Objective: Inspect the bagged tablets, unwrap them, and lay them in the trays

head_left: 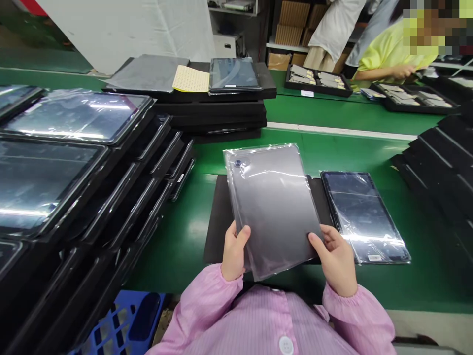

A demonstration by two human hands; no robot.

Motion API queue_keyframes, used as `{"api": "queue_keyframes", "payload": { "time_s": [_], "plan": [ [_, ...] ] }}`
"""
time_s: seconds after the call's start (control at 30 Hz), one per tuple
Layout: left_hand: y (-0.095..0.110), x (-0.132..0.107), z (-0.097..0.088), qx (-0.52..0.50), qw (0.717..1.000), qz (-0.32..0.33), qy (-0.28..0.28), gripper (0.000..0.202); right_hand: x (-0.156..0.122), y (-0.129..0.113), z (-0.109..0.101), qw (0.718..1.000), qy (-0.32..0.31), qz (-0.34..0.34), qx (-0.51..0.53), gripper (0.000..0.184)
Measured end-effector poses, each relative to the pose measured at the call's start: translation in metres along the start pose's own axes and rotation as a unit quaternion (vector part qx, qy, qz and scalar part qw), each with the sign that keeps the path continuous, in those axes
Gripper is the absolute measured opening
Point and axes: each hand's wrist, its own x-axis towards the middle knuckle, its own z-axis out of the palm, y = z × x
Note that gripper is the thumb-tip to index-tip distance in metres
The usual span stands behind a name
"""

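Pink fabric is covering both forearms, its gathered sleeves (364, 310) ending at bare wrists. At the near left, a blue plastic basket (121, 320) is sitting below the table edge. The left hand (235, 251) is pinching the left side of a grey tablet (275, 207), thumb on top; the right hand (337, 259) is gripping its near right corner the same way. The tablet is lying back-up between them, tilting a little, in a loose clear sleeve that is reaching past its edges. Below it, a dark mat (217, 224) is showing on the green table (185, 246); whether the two are touching, I cannot tell.

Judging by this, the bagging of this piece is looking done, while its setting down is remaining. Just to the right, a second tablet (365, 217) is lying screen-up, also wrapped. Many more screens are resting in the black trays (121, 197) stacked on the left; how many are finished is not showing.

Farther off, another stack (221, 121) is carrying a yellow sheet (191, 79). At the far right, a co-worker in yellow (384, 52) is sitting beside trays of small parts (332, 91).
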Motion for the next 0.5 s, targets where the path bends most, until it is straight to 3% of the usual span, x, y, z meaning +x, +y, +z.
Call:
{"api": "queue_keyframes", "payload": {
  "time_s": [0.13, 0.27, 0.4, 0.5],
  "plan": [
    [0.002, 0.0, 0.005, -0.017, 0.998, -0.021, 0.064, 0.061, 0.001, -0.013, -0.01, 0.988, 0.138, -0.013, 0.071, 0.041],
    [0.016, -0.008, -0.001, -0.011, 0.995, -0.016, 0.094, 0.053, -0.002, -0.035, -0.018, 0.946, 0.274, -0.108, 0.132, 0.033],
    [0.038, -0.015, -0.022, 0.007, 0.987, -0.013, 0.159, 0.043, -0.01, -0.048, -0.017, 0.867, 0.439, -0.23, 0.05, 0.045],
    [0.05, -0.017, -0.033, 0.008, 0.981, -0.003, 0.195, 0.032, -0.012, -0.048, -0.014, 0.838, 0.474, -0.271, -0.019, 0.061]
  ]
}}
